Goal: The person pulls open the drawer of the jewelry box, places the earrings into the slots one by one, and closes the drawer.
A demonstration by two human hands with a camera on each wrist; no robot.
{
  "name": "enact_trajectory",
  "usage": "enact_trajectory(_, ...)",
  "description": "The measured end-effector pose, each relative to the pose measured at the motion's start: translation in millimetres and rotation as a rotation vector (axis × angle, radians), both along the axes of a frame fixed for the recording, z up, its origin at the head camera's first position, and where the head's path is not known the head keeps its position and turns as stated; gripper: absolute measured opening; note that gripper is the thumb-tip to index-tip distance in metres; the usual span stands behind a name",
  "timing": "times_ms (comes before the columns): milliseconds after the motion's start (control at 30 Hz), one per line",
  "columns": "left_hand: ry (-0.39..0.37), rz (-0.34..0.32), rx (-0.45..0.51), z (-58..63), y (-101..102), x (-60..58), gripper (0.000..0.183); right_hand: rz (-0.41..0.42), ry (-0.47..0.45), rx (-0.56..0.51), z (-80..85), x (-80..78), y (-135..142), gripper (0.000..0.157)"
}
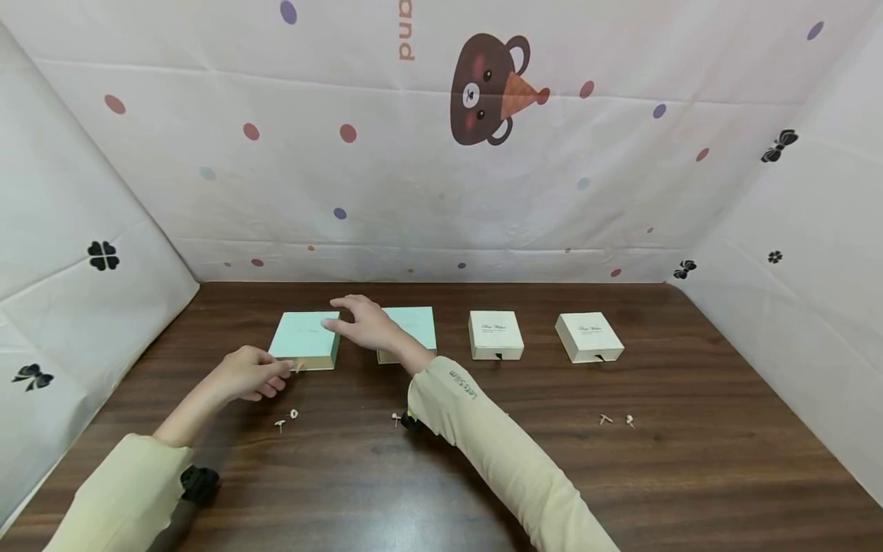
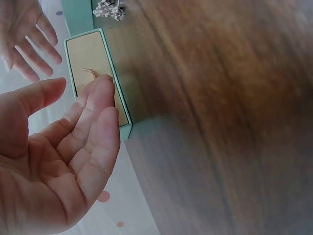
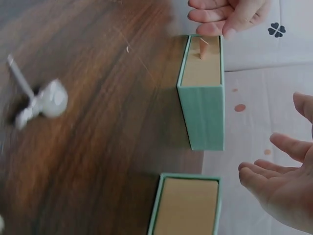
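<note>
My left hand (image 1: 244, 373) is at the front left corner of the left mint-green drawer box (image 1: 303, 330). Its fingertips are right beside the small tan pull tab (image 3: 203, 50) on the box's tan drawer front, and in the left wrist view the thumb stands apart from the fingers. My right hand (image 1: 369, 323), fingers spread and holding nothing, hovers between that box and a second mint-green box (image 1: 417, 326), partly covering the second one. Two small stud earrings (image 1: 293, 414) lie on the table in front of the left box.
Two white drawer boxes (image 1: 497, 331) (image 1: 590, 334) with dark pull tabs stand to the right. More earrings (image 1: 605, 419) lie in front of them, and another earring (image 1: 395, 418) lies near the right sleeve. White patterned cloth (image 1: 414, 192) walls the brown wooden table (image 1: 441, 491) at back and sides.
</note>
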State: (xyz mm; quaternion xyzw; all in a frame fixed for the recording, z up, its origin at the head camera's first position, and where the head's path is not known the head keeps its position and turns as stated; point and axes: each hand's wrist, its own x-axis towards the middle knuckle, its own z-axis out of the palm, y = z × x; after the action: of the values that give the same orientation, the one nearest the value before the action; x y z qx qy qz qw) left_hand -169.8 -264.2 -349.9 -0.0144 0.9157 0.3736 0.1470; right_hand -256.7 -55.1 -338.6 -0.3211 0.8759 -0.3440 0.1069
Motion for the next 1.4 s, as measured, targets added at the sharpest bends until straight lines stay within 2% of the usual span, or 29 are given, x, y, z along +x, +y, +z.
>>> enact_trajectory(267,-0.017,0.015,0.007,-3.8,5.3,-3.9,0.041,-0.04,-0.048,0.058,-8.4,3.3,-16.2,0.054)
enact_trajectory(433,0.004,0.01,0.012,-5.6,8.1,-6.1,0.044,-0.049,-0.075,0.103,-11.4,2.9,-22.4,0.056)
enact_trajectory(667,0.048,-0.022,-0.091,-3.5,15.8,-9.7,0.034,-0.068,-0.105,0.179,-17.6,1.1,-24.7,0.059)
enact_trajectory(767,0.045,-0.018,-0.134,-3.5,18.9,-10.6,0.031,-0.061,-0.067,0.235,-19.3,1.8,-25.3,0.059)
enact_trajectory(933,0.087,0.01,-0.215,-3.8,22.1,-11.8,0.026,-0.022,-0.005,0.311,-18.9,1.7,-25.6,0.061)
enact_trajectory(1200,0.118,0.017,-0.299,-0.6,26.0,-12.5,0.029,-0.021,-0.015,0.344,-16.4,2.1,-25.2,0.062)
enact_trajectory(1400,0.077,0.017,-0.335,2.4,28.7,-11.2,0.031,-0.043,-0.003,0.332,-17.3,3.7,-26.6,0.062)
